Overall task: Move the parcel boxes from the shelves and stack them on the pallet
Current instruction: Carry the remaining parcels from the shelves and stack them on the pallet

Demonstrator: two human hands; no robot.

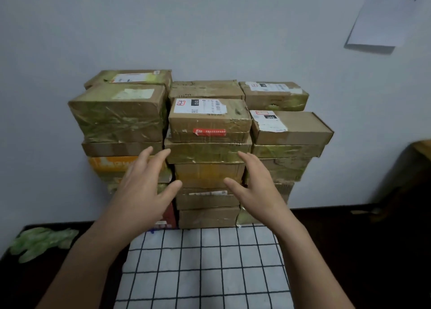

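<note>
Pale wall (210,29), checked cloth (205,273), boxes (210,119)

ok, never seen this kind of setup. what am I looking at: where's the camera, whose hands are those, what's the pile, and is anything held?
There is no machine here. The left grip and right grip are a person's bare hands. The one picture comes from a wide-angle camera worn on the person's head. It looks forward and down, so both forearms come in from the bottom edge. Both hands are open with fingers spread, in front of the middle column of parcel boxes, and hold nothing. The taped cardboard boxes stand in three columns against a pale wall. A white checked cloth lies in front of them, and a crumpled green thing lies at the left.
</note>
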